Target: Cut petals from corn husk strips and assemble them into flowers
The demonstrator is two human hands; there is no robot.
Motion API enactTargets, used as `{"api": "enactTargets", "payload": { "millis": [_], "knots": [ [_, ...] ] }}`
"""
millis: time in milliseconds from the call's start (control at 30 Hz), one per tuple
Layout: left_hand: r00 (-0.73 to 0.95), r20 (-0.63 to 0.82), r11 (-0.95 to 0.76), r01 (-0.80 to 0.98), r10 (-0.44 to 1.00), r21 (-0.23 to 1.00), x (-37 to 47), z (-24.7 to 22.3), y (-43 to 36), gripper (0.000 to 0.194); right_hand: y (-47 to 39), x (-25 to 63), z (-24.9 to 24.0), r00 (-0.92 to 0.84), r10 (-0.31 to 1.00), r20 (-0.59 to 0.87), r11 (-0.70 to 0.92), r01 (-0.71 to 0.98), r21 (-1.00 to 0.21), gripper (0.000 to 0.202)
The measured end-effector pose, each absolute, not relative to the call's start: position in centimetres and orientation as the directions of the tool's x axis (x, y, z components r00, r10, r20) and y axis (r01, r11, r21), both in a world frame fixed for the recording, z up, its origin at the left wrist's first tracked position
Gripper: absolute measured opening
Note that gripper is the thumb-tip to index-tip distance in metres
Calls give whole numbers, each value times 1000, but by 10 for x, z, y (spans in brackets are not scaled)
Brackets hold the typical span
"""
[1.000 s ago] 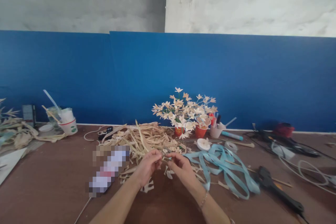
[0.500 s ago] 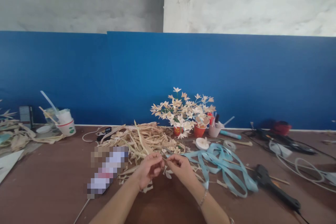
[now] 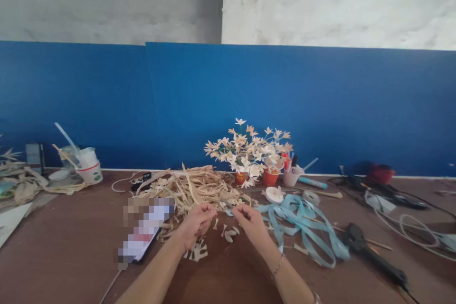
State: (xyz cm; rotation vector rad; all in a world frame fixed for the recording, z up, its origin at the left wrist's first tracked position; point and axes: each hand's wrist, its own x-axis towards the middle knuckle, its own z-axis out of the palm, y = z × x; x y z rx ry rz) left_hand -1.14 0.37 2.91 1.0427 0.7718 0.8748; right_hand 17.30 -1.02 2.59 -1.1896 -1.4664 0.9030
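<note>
My left hand (image 3: pixel 197 224) is closed in a pinch just in front of the heap of dried husk strips (image 3: pixel 199 185). Facing it across a small gap, my right hand (image 3: pixel 251 224) pinches too, thumb against forefinger. Whatever lies between either set of fingertips is too small to make out. On the table below and between them lie several pale cut petals (image 3: pixel 229 236). More small cut pieces (image 3: pixel 198 251) rest by my left wrist. Beside my right hand sprawls a light blue ribbon (image 3: pixel 302 216) in loose loops.
Pale handmade flowers (image 3: pixel 245 147) stand in red pots (image 3: pixel 271 179) at the back. A glue gun (image 3: pixel 374 254) and white cable (image 3: pixel 409 232) lie right. Left of my hands is a blurred-out phone (image 3: pixel 146 232); a white cup (image 3: pixel 90 171) holds sticks farther left.
My hands have moved apart, from nearly touching fingertips to a visible gap. The petals and cut pieces on the table between them now show more.
</note>
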Motion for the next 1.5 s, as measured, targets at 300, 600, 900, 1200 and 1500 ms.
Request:
{"api": "enactTargets", "payload": {
  "millis": [300, 600, 900, 1200, 1500],
  "knots": [
    [366, -85, 114, -57, 927, 992, -10, 32, 4, 28, -9, 174, 22, 3, 974, 228, 223, 191, -956, 38],
    [311, 617, -652, 603, 723, 460, -5, 43, -11, 19, -12, 172, 18, -77, 963, 258, 269, 260, -928, 34],
    [354, 622, -668, 634, 698, 389, 1, 47, -19, 8, -14, 172, 16, -120, 957, 265, 287, 247, -926, 36],
    [317, 583, -644, 556, 748, 525, 4, 40, -15, 5, -15, 168, 22, -105, 963, 249, 266, 189, -945, 34],
    [268, 579, -631, 449, 770, 632, -1, 37, -11, 20, -13, 169, 25, -80, 977, 196, 205, 119, -972, 37]
  ]
}}
